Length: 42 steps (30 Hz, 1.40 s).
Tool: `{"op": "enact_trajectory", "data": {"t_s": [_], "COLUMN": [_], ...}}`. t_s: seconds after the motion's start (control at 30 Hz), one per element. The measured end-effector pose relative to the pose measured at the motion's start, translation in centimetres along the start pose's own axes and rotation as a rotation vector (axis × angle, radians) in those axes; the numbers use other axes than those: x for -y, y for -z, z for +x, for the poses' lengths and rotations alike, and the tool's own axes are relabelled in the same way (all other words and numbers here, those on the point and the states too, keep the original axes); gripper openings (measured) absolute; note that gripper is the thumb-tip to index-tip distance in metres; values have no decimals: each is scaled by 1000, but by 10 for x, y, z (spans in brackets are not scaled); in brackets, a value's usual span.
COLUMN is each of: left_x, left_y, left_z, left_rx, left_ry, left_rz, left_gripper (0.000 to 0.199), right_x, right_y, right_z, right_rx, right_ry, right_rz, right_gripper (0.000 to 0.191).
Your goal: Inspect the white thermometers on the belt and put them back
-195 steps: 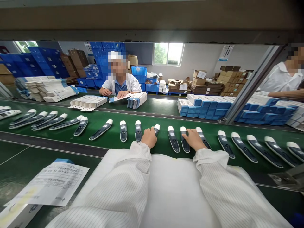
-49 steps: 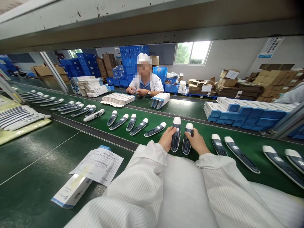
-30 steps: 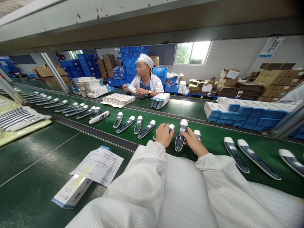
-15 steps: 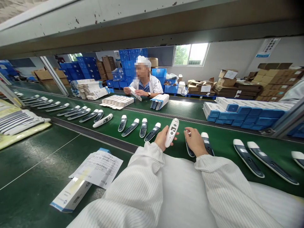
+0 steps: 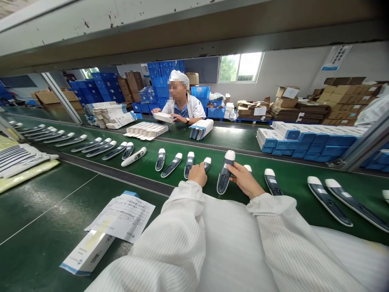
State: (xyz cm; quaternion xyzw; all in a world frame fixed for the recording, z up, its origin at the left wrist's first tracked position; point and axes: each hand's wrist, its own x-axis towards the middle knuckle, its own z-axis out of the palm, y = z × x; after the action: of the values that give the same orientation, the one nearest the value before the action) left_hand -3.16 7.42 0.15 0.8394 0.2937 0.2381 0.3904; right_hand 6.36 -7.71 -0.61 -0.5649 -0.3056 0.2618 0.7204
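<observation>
In my right hand (image 5: pixel 244 178) is a white and dark grey handheld thermometer (image 5: pixel 224 174), gripped between thumb and fingers. Its dark back faces me, with an uncovered battery compartment and a white cap at the top. My left hand (image 5: pixel 198 175) is on the green belt, its fingers curled over another thermometer (image 5: pixel 208 163) whose white tip shows beyond them. Just left of that hand lies a back-up thermometer (image 5: pixel 189 165). Behind my right hand, a further white tip (image 5: pixel 248 167) shows.
More thermometers line the conveyor belt (image 5: pixel 291 178) on both sides; one white thermometer (image 5: pixel 134 157) lies face up. A paper sheet (image 5: pixel 124 215) overlaps a carton (image 5: pixel 88 251) at left. Across the belt, a co-worker (image 5: pixel 182 105) handles a white box near stacked cartons (image 5: pixel 306 140). A shelf beam (image 5: pixel 170 36) crosses overhead.
The thermometer has passed from my left hand to my right and is turned back side toward me. My left hand has moved left to the belt. The belt's thermometers have shifted right.
</observation>
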Motion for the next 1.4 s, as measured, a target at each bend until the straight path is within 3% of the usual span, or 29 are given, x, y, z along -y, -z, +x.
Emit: {"op": "enact_trajectory", "data": {"t_s": [0.23,0.33,0.43,0.5,0.63,0.77,0.83,0.93,1.03,1.2,1.3,1.4], "left_x": [-7,-14,-20,-22,-24,-24,-22,-14,-5,-3,-11,-18], "left_y": [-9,-14,-17,-19,-28,-36,-33,-22,-13,-12,-14,-16], "left_z": [1,-4,-10,-14,-17,-16,-13,-7,0,6,3,-4], "left_rx": [191,258,319,338,305,273,219,15,-35,90,175,260], "left_ry": [92,191,285,306,284,134,28,-120,-57,46,97,190], "left_rz": [-291,-608,-941,-1006,-1010,-949,-766,-239,35,-128,-289,-633], "left_gripper": [36,37,42,41,31,21,21,28,44,39,39,37], "right_x": [-8,-21,-32,-33,-18,-3,-2,-5,-5,-13,-27,-38], "right_y": [1,8,18,21,13,-5,-9,-8,-6,-3,4,15], "right_z": [3,11,18,19,12,3,2,2,2,5,13,20], "right_rx": [-81,-201,-256,-273,-364,-82,22,43,42,-16,-136,-224], "right_ry": [27,23,34,43,152,105,50,36,37,41,88,97], "right_rz": [-184,-429,-753,-856,-829,-320,-135,-80,-96,-193,-445,-727], "right_gripper": [41,47,32,26,29,36,39,39,37,39,38,28]}}
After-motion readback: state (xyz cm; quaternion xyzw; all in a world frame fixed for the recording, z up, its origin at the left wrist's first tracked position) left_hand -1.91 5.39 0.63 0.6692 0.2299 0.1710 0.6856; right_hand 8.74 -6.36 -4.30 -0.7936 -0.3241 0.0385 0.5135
